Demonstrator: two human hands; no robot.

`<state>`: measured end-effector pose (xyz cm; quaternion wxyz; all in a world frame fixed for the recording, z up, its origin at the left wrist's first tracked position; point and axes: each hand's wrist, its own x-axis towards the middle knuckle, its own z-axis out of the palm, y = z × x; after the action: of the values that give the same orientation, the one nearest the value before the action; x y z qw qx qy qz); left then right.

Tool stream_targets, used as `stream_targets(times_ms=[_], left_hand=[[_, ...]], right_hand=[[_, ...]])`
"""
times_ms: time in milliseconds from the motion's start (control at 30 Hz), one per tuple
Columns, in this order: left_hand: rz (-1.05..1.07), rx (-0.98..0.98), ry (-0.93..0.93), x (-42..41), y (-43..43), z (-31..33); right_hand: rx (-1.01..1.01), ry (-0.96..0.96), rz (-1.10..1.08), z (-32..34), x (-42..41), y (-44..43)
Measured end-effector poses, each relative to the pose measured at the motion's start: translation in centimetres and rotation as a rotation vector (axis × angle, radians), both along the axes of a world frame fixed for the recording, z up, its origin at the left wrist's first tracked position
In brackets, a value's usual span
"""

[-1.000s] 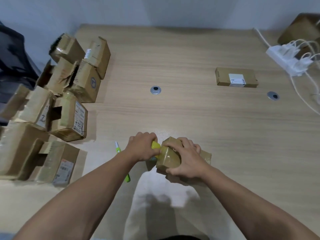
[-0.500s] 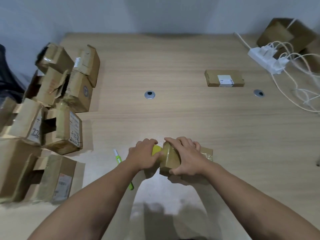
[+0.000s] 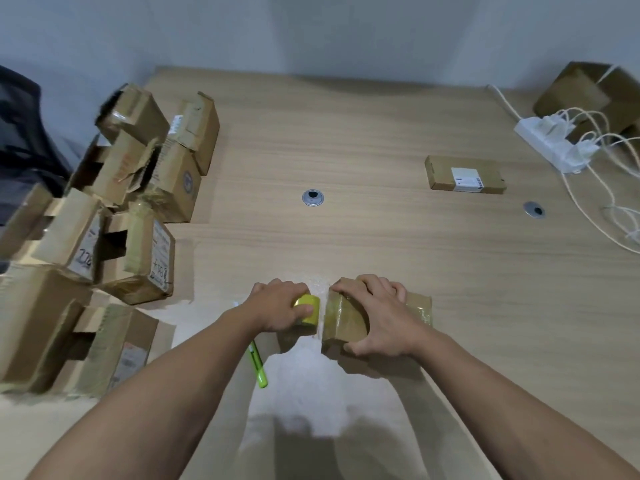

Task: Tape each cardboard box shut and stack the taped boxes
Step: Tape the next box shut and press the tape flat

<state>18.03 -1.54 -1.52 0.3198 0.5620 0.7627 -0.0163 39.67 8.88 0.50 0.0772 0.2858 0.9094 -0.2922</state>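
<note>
Cardboard box (image 3: 346,322) in the grip of right hand (image 3: 382,315); left hand (image 3: 277,308) grasps yellow tape roll (image 3: 307,302); label (image 3: 466,175) on flat box (image 3: 440,170) unreadable.

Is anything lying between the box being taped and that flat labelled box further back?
Nothing visible does. Between the box under the right hand and the flat labelled box only bare tabletop shows. The green pen lies leftward, by the left hand gripping the tape roll.

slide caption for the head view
Left hand grips a yellow tape roll beside the cardboard box the right hand holds.
</note>
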Motion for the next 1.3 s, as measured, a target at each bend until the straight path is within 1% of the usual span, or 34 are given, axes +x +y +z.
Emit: stream_targets(times_ms=[167, 300, 433, 500, 633, 833, 1100, 1133, 1167, 1233, 1267, 1300], left_hand=[[0.097, -0.022, -0.163, 0.1, 0.2, -0.3], [0.19, 0.025, -0.329, 0.2, -0.2, -0.9], [0.248, 0.059, -0.416, 0.3, -0.1, -1.2], [0.259, 0.071, -0.422, 0.4, -0.2, -1.1], [0.237, 0.07, -0.357, 0.4, -0.4, -1.3], [0.276, 0.12, -0.425, 0.8, -0.6, -1.1], [0.452, 0.145, -0.472, 0.0, -2.4, -1.8], [0.473, 0.147, -0.45, 0.0, -2.7, -2.0], [0.504, 0.152, -0.387, 0.0, -2.9, -2.2], [0.59, 0.146, -0.139, -0.2, -3.7, -2.9], [0.623, 0.116, -0.01, -0.2, -4.3, -3.1], [0.64, 0.065, 0.081, -0.2, -4.9, -3.2]], right_hand=[[-0.038, 0.041, -0.02, 0.0, -0.2, 0.6], [-0.078, 0.077, -0.02, 0.5, -0.5, 0.7], [-0.103, 0.093, -0.026, 0.9, -1.1, 0.8], [-0.1, 0.084, -0.012, 0.8, -1.1, 0.9], [-0.092, 0.039, 0.03, 0.7, -1.1, 1.2], [-0.099, 0.038, 0.04, 1.0, -1.0, 1.4], [-0.081, 0.059, 0.033, 1.1, -1.3, 1.3], [-0.079, 0.058, 0.034, 1.0, -1.3, 1.2], [-0.08, 0.055, 0.035, 1.0, -1.3, 1.2], [-0.081, 0.053, 0.035, 0.9, -1.3, 1.2], [-0.078, 0.052, 0.032, 0.9, -1.3, 1.2], [-0.077, 0.049, 0.028, 0.8, -1.2, 1.2]])
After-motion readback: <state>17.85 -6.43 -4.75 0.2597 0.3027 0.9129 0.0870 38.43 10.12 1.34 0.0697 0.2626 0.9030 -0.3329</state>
